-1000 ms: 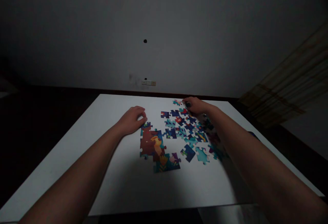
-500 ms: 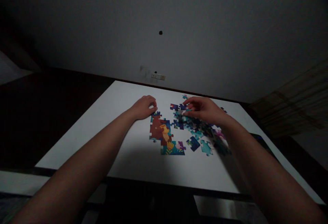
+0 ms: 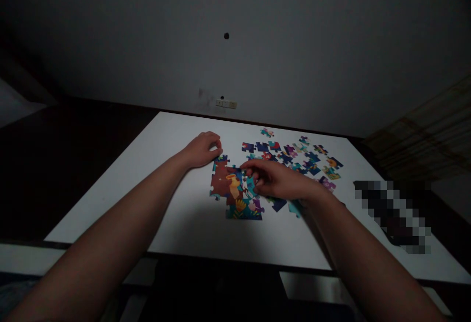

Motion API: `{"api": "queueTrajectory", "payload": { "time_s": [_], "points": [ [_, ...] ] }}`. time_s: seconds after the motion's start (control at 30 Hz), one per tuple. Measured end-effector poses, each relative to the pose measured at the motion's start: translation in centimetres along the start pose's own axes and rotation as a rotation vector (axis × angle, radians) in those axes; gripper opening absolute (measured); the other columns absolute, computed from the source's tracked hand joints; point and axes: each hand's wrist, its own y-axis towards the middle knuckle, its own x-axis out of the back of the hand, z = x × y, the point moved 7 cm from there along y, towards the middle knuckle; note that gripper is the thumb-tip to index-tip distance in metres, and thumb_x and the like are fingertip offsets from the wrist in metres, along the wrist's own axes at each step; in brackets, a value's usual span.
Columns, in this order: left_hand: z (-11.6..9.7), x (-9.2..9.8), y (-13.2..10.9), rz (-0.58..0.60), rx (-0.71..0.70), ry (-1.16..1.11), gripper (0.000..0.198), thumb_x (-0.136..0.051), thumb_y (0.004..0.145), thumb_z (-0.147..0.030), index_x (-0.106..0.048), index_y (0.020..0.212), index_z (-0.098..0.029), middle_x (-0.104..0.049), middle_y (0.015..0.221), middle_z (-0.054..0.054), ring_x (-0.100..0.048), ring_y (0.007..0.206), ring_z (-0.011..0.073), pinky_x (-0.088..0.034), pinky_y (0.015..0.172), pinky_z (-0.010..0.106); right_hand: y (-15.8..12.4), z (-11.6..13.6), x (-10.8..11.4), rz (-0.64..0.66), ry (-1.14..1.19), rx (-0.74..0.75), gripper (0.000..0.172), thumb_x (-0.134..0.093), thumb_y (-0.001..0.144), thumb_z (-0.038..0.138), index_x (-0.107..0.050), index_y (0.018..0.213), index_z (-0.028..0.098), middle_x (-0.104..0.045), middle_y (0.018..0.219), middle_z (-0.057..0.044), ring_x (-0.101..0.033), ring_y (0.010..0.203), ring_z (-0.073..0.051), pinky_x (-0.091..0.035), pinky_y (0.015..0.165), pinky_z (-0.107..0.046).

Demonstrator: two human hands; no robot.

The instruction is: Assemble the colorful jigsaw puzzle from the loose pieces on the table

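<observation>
A partly joined jigsaw block (image 3: 228, 189), brown, blue and teal, lies on the white table (image 3: 176, 214). My left hand (image 3: 201, 149) rests curled at the block's far left corner, fingers tucked together, touching its top edge. My right hand (image 3: 275, 180) lies over the block's right side, fingers bent and pinched on a small puzzle piece that is mostly hidden. Several loose pieces (image 3: 294, 157) are scattered beyond and right of my right hand, with a lone piece (image 3: 267, 132) farther back.
A dark object, blurred out (image 3: 392, 214), sits on the table's right side. A grey wall with a socket strip (image 3: 226, 103) stands behind the table. The floor around is dark. A striped curtain (image 3: 423, 135) hangs at right.
My right hand has drawn back from the far loose pieces to the right side of the joined block. My left hand has stayed at the block's corner. The camera has shifted.
</observation>
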Motion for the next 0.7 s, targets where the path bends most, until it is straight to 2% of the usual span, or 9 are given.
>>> {"api": "queueTrajectory", "payload": {
  "time_s": [0.17,0.43,0.6,0.7],
  "points": [
    [-0.09,0.06,0.12,0.006,-0.001,0.000,0.015,-0.069,0.100,-0.036,-0.078,0.097,-0.024,-0.082,0.130,0.014,-0.072,0.135,0.0369,-0.053,0.124,0.059,0.16,-1.21,-0.34,-0.023,0.182,-0.056,0.065,-0.087,0.082,0.017,-0.074,0.145,0.027,-0.073,0.115,-0.004,-0.071,0.090,-0.019,-0.060,0.076,-0.030],
    [-0.08,0.12,0.20,0.010,-0.001,0.005,0.016,-0.069,0.101,-0.037,-0.077,0.098,-0.025,-0.082,0.129,0.014,-0.072,0.134,0.0362,-0.052,0.124,0.059,-0.01,-0.46,0.04,-0.016,0.120,-0.048,0.074,-0.090,0.081,0.017,-0.074,0.152,0.028,-0.080,0.125,-0.008,-0.076,0.098,-0.022,-0.063,0.078,-0.032],
    [-0.13,0.06,0.23,0.024,-0.003,-0.001,0.018,-0.068,0.101,-0.039,-0.078,0.097,-0.024,-0.082,0.128,0.014,-0.072,0.134,0.0369,-0.052,0.124,0.059,-0.01,-0.82,0.12,-0.038,0.157,-0.060,0.073,-0.092,0.079,0.017,-0.075,0.149,0.027,-0.080,0.126,-0.008,-0.076,0.097,-0.021,-0.065,0.085,-0.034],
    [-0.18,0.11,0.18,0.015,0.003,-0.005,0.019,-0.068,0.100,-0.040,-0.078,0.097,-0.024,-0.082,0.128,0.014,-0.072,0.134,0.0378,-0.052,0.124,0.060,-0.03,-0.70,0.02,-0.023,0.183,-0.055,0.072,-0.091,0.077,0.017,-0.076,0.147,0.026,-0.079,0.126,-0.008,-0.075,0.095,-0.020,-0.064,0.083,-0.033]
  ]
}}
